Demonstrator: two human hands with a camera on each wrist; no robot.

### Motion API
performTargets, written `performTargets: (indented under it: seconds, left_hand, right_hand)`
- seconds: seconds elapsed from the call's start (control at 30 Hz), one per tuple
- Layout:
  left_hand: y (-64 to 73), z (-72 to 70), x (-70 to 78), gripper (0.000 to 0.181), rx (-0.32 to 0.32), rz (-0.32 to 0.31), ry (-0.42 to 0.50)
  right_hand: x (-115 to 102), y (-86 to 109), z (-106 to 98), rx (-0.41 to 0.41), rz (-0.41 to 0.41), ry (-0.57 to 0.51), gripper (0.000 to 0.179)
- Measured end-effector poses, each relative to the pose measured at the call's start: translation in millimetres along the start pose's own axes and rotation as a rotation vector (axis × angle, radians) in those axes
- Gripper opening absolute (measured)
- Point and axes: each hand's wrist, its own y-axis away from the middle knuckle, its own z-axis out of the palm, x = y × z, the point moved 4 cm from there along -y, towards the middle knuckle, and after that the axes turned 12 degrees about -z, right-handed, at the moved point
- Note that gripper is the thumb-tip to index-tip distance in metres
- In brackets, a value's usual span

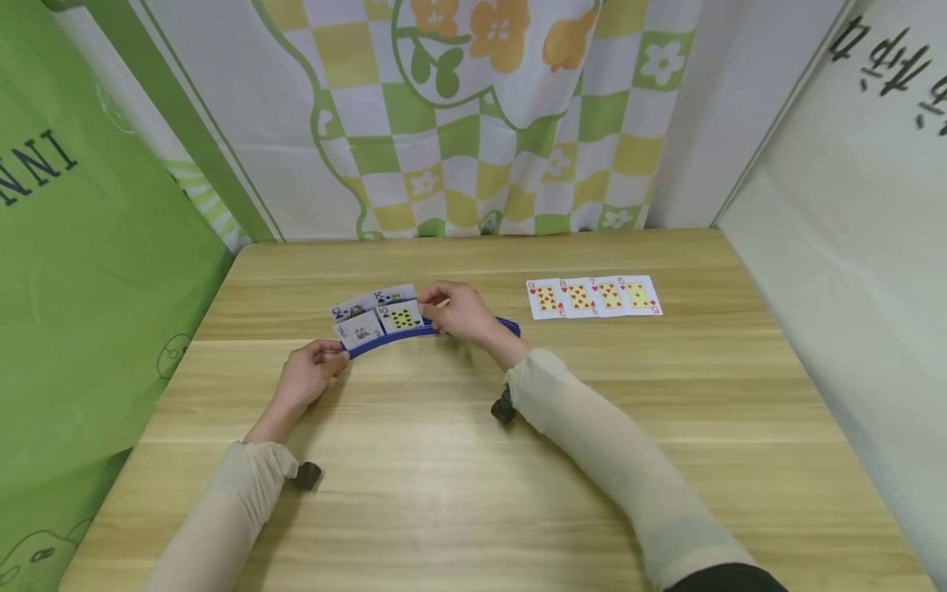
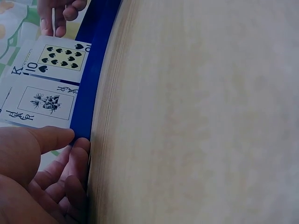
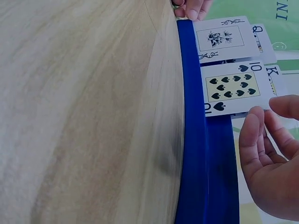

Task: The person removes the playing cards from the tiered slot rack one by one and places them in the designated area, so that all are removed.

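A curved blue card holder point(image 1: 395, 336) stands on the table with playing cards in two rows. In front are a black-and-white joker point(image 2: 46, 100) and a ten of spades point(image 3: 233, 88); behind them a queen point(image 1: 355, 307) and a king point(image 1: 394, 293) are partly covered. My left hand point(image 1: 307, 372) grips the holder's left end, thumb on its front face. At the outer edge of the ten, my right hand point(image 1: 459, 311) has thumb and forefinger at the card's corner, pinching it. The holder's right end point(image 1: 510, 326) passes behind the right hand.
Right of the holder lies an overlapping row of red-suited cards point(image 1: 592, 298), face up. Beneath everything is a light wooden table point(image 1: 414, 485). A checked curtain point(image 1: 488, 164) hangs at its far edge, with a green cloth point(image 1: 89, 271) on the left and a white one point(image 1: 836, 247) on the right.
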Motion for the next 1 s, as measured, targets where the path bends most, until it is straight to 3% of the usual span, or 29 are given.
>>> performTargets:
  seconds: [0.63, 1.0]
  left_hand:
    - [-0.9, 1.0, -1.1, 0.039, -0.005, -0.006, -0.003]
    - [0.1, 0.6, -0.9, 0.038, 0.003, -0.002, -0.008]
  right_hand:
    - [-3.7, -2.1, 1.9, -0.034, -0.036, 0.09, 0.014]
    - [-8.4, -2.8, -8.2, 0.015, -0.079, 0.147, 0.016]
